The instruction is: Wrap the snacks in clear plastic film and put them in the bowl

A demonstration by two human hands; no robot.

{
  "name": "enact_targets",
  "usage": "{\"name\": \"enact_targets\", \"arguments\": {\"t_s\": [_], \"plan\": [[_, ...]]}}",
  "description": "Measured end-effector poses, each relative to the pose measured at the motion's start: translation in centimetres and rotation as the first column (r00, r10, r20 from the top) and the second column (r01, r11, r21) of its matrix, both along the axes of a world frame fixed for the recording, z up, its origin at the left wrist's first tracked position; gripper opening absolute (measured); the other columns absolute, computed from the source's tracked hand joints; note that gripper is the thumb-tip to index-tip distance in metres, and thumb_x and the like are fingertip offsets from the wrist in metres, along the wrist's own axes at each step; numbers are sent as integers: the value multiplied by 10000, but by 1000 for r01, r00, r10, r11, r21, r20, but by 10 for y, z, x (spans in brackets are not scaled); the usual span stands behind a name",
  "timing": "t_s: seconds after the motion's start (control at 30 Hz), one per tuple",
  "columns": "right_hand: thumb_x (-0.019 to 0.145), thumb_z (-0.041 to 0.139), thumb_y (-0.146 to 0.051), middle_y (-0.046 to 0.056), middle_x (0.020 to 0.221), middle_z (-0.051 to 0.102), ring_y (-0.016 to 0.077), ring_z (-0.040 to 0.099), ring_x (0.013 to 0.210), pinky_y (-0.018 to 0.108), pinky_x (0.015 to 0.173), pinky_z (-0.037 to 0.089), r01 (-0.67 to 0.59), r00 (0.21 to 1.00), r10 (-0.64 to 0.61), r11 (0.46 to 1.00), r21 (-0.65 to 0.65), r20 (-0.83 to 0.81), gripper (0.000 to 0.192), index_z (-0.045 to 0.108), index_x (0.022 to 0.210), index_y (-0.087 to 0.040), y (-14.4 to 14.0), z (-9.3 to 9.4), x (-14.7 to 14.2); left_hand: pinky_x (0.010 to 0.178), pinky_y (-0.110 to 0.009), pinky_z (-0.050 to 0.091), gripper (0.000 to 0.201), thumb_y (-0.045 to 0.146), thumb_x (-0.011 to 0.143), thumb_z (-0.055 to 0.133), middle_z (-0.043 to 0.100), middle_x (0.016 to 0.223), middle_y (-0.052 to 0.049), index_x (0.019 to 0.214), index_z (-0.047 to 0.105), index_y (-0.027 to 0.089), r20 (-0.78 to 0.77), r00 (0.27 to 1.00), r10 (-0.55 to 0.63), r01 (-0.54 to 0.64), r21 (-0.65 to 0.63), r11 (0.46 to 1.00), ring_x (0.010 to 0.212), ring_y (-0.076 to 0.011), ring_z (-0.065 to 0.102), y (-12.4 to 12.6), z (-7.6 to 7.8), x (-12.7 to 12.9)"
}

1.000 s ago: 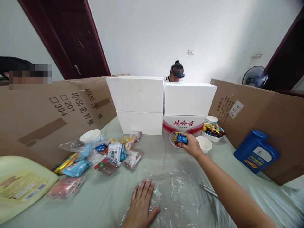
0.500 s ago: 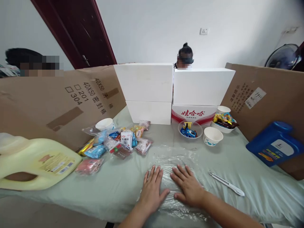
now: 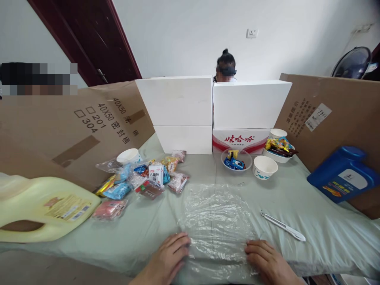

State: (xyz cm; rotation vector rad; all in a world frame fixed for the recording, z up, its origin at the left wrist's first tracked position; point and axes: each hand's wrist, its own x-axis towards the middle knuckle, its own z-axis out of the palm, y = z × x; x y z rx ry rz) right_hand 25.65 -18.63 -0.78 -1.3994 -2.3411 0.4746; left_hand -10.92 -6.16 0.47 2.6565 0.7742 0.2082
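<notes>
A clear, wrinkled plastic bag (image 3: 218, 221) lies spread flat on the green cloth near the front edge of the table. My left hand (image 3: 169, 255) rests at its left edge, fingers stretched and touching the film, thumb apart from them. At the opposite edge, my right hand (image 3: 268, 259) lies with its fingers on the plastic; its thumb is hidden. Neither hand visibly lifts anything. Just beyond the right hand lies a white utility knife (image 3: 283, 226).
Snack packets (image 3: 156, 174) and a yellow jug (image 3: 47, 206) are on the left. A clear bowl (image 3: 236, 160) with packets, a paper bowl (image 3: 265, 168) and a blue bottle (image 3: 344, 174) are on the right. White boxes (image 3: 175, 101) and cardboard (image 3: 113, 122) wall the table; people sit behind.
My hands have slid apart and back toward me, from the middle of the plastic bag to its two sides. More of the bag's surface shows. The view has shifted slightly.
</notes>
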Motion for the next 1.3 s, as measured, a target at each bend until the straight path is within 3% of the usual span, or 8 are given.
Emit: {"name": "enact_targets", "arguments": {"t_s": [0.13, 0.23, 0.47, 0.8, 0.87, 0.97, 1.03, 1.3], "plan": [[957, 361, -294, 50, 916, 690, 182, 668, 815, 302, 728, 533, 221, 933, -262, 958, -180, -248, 248, 598, 1019, -256, 11, 7, 1, 775, -243, 511, 201, 224, 927, 418, 686, 896, -3, 867, 610, 234, 68, 984, 164, -137, -297, 945, 850, -151, 638, 12, 26, 8], [950, 344, -384, 22, 770, 667, 175, 651, 665, 301, 661, 521, 404, 814, -477, 875, -266, -332, 292, 587, 1003, -232, 37, 6, 1, 626, -219, 457, 180, 244, 906, 433, 624, 703, 23, 812, 580, 200, 104, 937, 335, -281, -351, 893, 656, -134, 586, 37, 35, 27], [889, 339, -314, 25, 775, 694, 193, 667, 681, 299, 662, 488, 705, 691, -720, 690, -164, -60, 374, 547, 1170, -180, 99, -12, 6, 706, -239, 436, 120, 154, 854, 528, 682, 817, -2, 914, 622, 198, 67, 849, 523, -520, -60, 852, 770, -155, 629, 96, 8, 83], [920, 365, -285, 118, 920, 713, 271, 683, 865, 361, 725, 480, 727, 686, -719, 684, -55, 113, 403, 504, 1266, -133, 104, -22, 3, 861, -388, 459, 310, 204, 911, 490, 603, 1121, -149, 1205, 548, 125, 172, 734, 657, -679, 170, 715, 1005, -272, 597, 100, -11, 93], [929, 344, -282, 129, 954, 712, 277, 682, 894, 372, 740, 487, 721, 690, -712, 692, -38, 131, 408, 492, 1276, -126, 105, -25, 1, 890, -408, 452, 256, 190, 927, 437, 605, 1082, -147, 1123, 594, 141, 254, 789, 559, -613, 270, 743, 1016, -273, 581, 90, -11, 101], [943, 313, -276, 139, 1010, 706, 271, 683, 909, 377, 747, 496, 708, 692, -701, 705, 26, 173, 402, 483, 1277, -131, 106, -30, 0, 870, -386, 472, 234, 182, 933, 412, 640, 932, -91, 971, 642, 191, 211, 959, 187, -250, 328, 911, 930, -227, 594, 71, -17, 118], [950, 307, -270, 141, 1037, 700, 264, 684, 911, 371, 749, 501, 703, 687, -698, 709, 63, 202, 391, 482, 1273, -136, 106, -33, 0, 924, -404, 457, 208, 226, 924, 460, 651, 1021, -82, 1024, 641, 206, 157, 987, 19, -64, 288, 955, 1017, -230, 580, 61, -23, 128], [937, 359, -219, 143, 1044, 668, 267, 654, 873, 390, 769, 498, 697, 627, -730, 682, 223, 273, 329, 557, 1193, -157, 105, -14, 15, 1158, -502, 201, 490, 374, 912, 518, 401, 1487, -62, 1381, 442, 253, 43, 998, 39, -47, 180, 983, 1400, -256, 294, 60, -30, 129]]}}
